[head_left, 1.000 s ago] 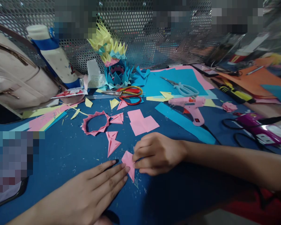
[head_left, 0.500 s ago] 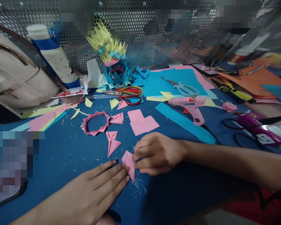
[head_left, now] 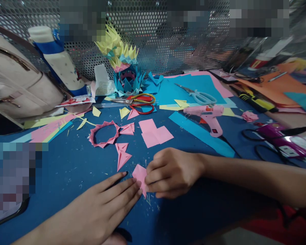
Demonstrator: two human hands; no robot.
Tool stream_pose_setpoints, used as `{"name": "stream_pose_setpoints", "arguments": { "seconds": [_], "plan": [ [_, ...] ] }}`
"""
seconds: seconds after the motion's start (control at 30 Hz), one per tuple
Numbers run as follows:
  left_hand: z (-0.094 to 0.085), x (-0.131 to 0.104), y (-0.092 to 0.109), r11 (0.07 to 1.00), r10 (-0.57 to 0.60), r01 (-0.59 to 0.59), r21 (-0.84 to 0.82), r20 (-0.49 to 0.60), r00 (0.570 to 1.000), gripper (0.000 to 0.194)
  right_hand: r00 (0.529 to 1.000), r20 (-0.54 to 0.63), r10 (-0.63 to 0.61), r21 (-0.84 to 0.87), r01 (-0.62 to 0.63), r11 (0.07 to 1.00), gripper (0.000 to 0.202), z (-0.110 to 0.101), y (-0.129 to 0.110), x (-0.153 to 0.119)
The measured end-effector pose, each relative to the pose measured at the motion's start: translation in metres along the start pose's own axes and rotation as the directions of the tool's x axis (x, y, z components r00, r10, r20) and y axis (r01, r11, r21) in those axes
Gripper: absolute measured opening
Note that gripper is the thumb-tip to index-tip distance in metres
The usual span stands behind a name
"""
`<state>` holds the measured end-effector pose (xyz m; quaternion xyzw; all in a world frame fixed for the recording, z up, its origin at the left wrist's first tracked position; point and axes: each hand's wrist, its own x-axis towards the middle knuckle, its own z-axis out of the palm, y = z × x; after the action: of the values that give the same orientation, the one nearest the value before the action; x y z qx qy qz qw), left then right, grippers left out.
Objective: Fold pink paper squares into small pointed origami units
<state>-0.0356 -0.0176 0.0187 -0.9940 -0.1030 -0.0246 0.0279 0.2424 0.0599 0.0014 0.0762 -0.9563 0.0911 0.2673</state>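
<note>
A small folded pink paper [head_left: 139,174] lies on the blue table between my hands. My left hand [head_left: 105,204] is flat, fingers stretched out, with its fingertips on the paper's left edge. The curled fingers of my right hand [head_left: 172,173] pinch the paper's right edge and hide part of it. Just beyond are folded pink triangles [head_left: 122,159], a pink pointed paper ring [head_left: 91,136] and flat pink squares [head_left: 153,132].
Red-handled scissors [head_left: 142,99], a pink glue gun [head_left: 210,117] and blue-handled scissors [head_left: 202,97] lie farther back. A yellow and blue paper model [head_left: 130,81] stands behind. A bottle [head_left: 58,61] and bag [head_left: 17,78] are at left.
My right hand has slid slightly down along the pink paper's right edge, toward its lower point. My left hand has barely moved.
</note>
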Motion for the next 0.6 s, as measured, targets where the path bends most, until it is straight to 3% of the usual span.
{"name": "stream_pose_setpoints", "arguments": {
  "seconds": [0.6],
  "plan": [
    [-0.005,0.0046,0.004,0.999,-0.043,0.044,0.026,-0.058,0.997,0.072,1.0,0.012,0.014,-0.003,-0.014,1.0,0.019,-0.0005,-0.0015,0.001]
  ]
}}
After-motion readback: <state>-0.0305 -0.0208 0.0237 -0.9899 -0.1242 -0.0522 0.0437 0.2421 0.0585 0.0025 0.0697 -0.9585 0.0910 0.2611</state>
